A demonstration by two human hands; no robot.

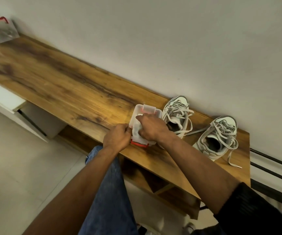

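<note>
Jeans (108, 192) and two bare forearms come first, reaching up to one clear box (147, 110) on the bench (60, 85), at 12 o'clock from the knee. Left hand (117, 137) curls on the box's 9 o'clock rim, likely to steady it; right hand (151, 128) closes round one white cloth (135, 128) inside, seemingly to lift it out or tuck it in. Two red latches (139, 145), one at each end. Two unlaced shoes (176, 114) wait at the box's 3 o'clock, probably for wiping; one bag (1, 31) stands far off at 10 o'clock
</note>
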